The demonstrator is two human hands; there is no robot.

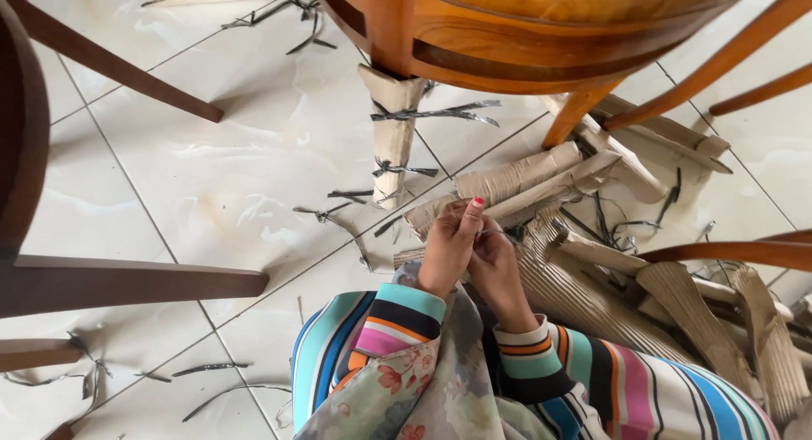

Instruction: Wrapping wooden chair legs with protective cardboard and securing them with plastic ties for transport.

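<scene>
Hands together: left hand and right hand grip pinching thin strap, long axis left-right.

Both hands together, fingers pinched

Single head-worn view, looking steeply down, close above the hands, tiled floor beyond

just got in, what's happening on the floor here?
A person in striped sleeves holds both hands together over the tiled floor: the left hand and right hand pinch a thin dark strip, too small to make out fully. One wooden chair's leg wrapped in corrugated cardboard is bound with dark straps. A pile of loose cardboard pieces lies to the right, and cut strap scraps litter the tiles.
</scene>
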